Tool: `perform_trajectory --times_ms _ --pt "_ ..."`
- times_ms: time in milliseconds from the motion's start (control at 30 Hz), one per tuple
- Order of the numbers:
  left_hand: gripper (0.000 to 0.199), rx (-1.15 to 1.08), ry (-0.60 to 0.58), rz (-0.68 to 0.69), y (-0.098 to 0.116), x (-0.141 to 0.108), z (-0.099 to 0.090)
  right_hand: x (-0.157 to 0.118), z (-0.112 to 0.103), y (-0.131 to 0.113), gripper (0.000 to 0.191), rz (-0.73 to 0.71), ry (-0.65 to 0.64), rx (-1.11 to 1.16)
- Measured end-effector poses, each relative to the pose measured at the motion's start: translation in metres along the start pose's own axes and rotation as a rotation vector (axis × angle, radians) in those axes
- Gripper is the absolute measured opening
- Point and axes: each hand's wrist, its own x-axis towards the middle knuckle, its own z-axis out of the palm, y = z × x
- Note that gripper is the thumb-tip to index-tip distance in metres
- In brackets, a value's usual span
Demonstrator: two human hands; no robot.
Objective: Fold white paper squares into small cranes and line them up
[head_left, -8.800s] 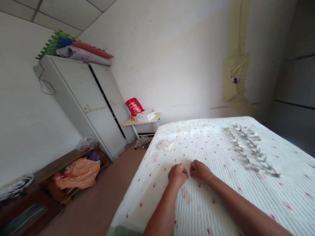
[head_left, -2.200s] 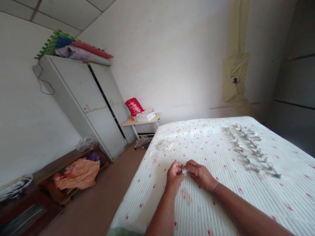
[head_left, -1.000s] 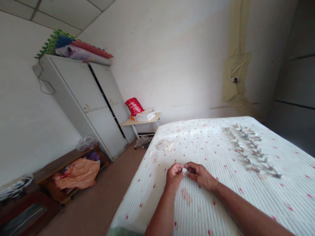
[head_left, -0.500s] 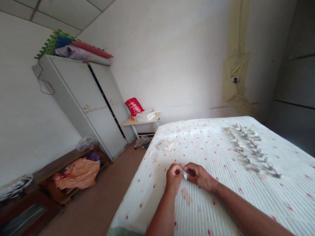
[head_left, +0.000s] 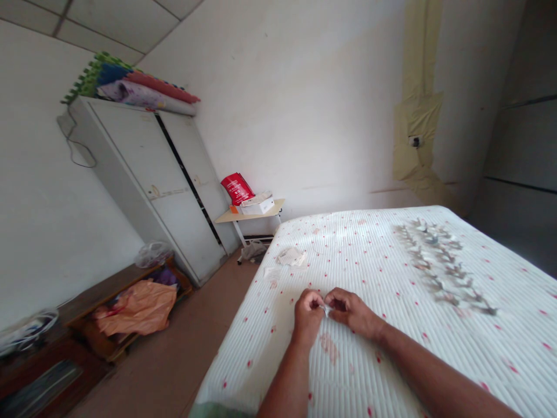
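Note:
Over the bed's quilted, red-dotted cover [head_left: 348, 371], my left hand [head_left: 308, 313] and my right hand [head_left: 353, 313] meet at the fingertips. Both are closed, pinching a small folded piece of paper [head_left: 326, 312] between them. Fingers hide most of the paper, so its full shape cannot be made out. Farther up the bed lies a loose stack of printed paper pieces [head_left: 291, 256], with a flat sheet [head_left: 272, 273] beside it. To the right, several small folded paper figures [head_left: 452, 270] stand in rows; they look like paper cranes.
Beyond the bed, a small table [head_left: 224, 217] bears a red bag [head_left: 237, 188] and a white box [head_left: 261, 206]. A grey cabinet [head_left: 143, 157] stands at the left, near a low wooden shelf [head_left: 87, 290] with an orange plastic bag [head_left: 139, 307]. The bed's left edge borders the floor [head_left: 174, 348].
The folded paper shows slightly less between my fingertips, its visible part a little narrower. Both hands stay in nearly the same place.

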Motion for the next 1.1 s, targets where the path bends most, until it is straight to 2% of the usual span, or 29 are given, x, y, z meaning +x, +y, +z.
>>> perform_trajectory --times_ms 267,567,733,867,967,1100 --pt "0.016 0.008 -0.001 0.082 0.000 -0.001 0.001 0.001 -0.001 0.001 0.012 0.026 -0.038 0.172" --pt "0.017 -0.001 -0.047 0.110 0.004 -0.002 0.002 0.004 0.003 0.012 0.010 0.043 0.055 0.085" --pt "0.014 -0.047 -0.072 0.051 0.006 -0.002 0.002 0.005 0.005 0.012 0.004 0.059 0.098 0.058" --pt "0.009 -0.087 -0.053 -0.029 0.007 -0.002 0.001 0.004 0.002 0.008 0.007 -0.037 0.095 0.022" --pt "0.007 -0.097 -0.035 -0.085 0.009 -0.001 0.002 0.002 0.000 0.005 0.015 -0.109 0.061 0.005" --pt "0.007 -0.071 -0.016 -0.127 0.008 -0.001 0.002 0.001 -0.001 0.002 0.028 -0.128 0.037 0.008"
